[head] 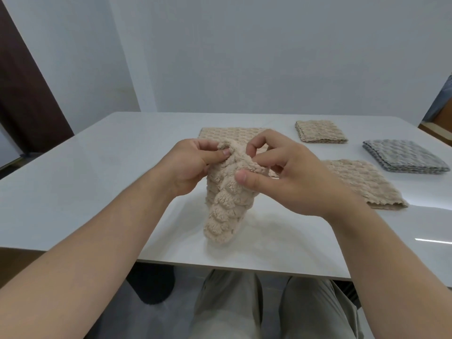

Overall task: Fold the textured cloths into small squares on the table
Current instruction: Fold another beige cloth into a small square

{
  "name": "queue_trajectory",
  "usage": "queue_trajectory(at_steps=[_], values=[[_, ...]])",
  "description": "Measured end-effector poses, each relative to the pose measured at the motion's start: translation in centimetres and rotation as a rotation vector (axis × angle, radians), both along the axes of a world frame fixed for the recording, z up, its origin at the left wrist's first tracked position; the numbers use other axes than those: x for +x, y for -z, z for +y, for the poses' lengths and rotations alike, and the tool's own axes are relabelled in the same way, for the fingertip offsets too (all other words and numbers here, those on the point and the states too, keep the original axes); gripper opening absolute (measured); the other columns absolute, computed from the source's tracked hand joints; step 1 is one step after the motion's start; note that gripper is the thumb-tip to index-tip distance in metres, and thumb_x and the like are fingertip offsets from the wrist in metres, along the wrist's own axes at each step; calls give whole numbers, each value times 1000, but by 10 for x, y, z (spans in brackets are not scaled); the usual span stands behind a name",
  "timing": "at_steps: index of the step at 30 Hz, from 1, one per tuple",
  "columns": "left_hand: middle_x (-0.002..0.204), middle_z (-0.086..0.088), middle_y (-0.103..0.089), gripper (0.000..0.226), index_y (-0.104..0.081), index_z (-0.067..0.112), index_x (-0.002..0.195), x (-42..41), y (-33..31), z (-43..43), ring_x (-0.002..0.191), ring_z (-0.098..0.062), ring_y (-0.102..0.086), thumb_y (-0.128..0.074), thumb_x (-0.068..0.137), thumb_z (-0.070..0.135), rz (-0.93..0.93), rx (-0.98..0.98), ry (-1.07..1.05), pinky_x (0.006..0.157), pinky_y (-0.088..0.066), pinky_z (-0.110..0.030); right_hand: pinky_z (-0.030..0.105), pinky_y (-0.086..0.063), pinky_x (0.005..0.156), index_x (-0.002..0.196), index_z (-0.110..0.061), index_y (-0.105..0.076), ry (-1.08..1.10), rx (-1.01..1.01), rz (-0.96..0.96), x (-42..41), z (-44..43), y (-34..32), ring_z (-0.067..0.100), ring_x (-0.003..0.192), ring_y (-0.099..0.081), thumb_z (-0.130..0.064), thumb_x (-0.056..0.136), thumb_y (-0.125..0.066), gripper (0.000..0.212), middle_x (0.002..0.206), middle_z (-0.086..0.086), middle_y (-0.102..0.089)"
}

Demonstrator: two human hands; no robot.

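Observation:
A beige textured cloth (226, 204) hangs bunched above the white table (97, 167), its lower end near the tabletop. My left hand (193, 165) pinches its top edge on the left. My right hand (288, 172) pinches the same edge on the right, thumb over the fabric. Behind my hands a flat beige cloth (227, 133) lies spread out, partly hidden. Another beige cloth (362, 184) lies flat to the right. A small folded beige square (320, 131) sits at the back right, and a folded grey square (403, 156) lies at the far right.
The table's near edge runs just above my knees (232, 307). A dark door (27, 94) stands at the left, a plain wall behind the table. A dark round object (154, 287) sits on the floor under the table.

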State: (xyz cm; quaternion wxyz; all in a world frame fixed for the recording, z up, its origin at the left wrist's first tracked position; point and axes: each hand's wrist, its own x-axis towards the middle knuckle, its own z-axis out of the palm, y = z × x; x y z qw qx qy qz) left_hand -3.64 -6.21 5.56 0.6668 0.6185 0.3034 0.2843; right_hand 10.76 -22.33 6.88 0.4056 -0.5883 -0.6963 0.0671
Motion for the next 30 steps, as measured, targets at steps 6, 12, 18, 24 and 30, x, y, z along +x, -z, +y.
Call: queue_trajectory(at_steps=[6,12,18,24,30], values=[[90,-10,-69,8,-65,9,105,3,1,-11,80,-26,-62,-61,98,10,81,208,36,72,-48,-39,17,-26,49,55,-15,-36,-38,-97,52,-9,2,-4,9,51,-30,-39,93,-68,56,55,-4,-32],[95,2,-73,5,-62,23,101,3,7,-11,83,-14,-69,-57,101,20,31,374,-120,72,-54,-32,20,-31,51,70,3,-53,25,-69,221,4,-1,-1,7,51,-35,-40,95,-65,51,59,0,-40],[102,-2,-73,6,-61,30,102,1,5,-6,95,-21,-71,-62,98,26,60,499,-236,92,-55,-48,46,-58,76,84,-6,-75,266,-58,506,18,16,22,25,77,-67,-46,93,-66,42,98,1,-73],[113,-7,-70,31,-46,29,104,0,-6,-2,87,-21,-72,-72,91,37,98,286,-272,79,-59,-41,43,-62,66,100,-2,-57,218,-93,916,19,28,38,27,68,-72,-22,92,-73,27,79,18,-73],[113,-14,-67,35,-44,23,104,4,-11,-7,89,-24,-69,-75,89,20,206,74,-128,80,-59,-40,40,-60,60,106,-17,-50,386,-121,1089,25,43,50,24,80,-73,-21,94,-71,25,108,16,-71]])
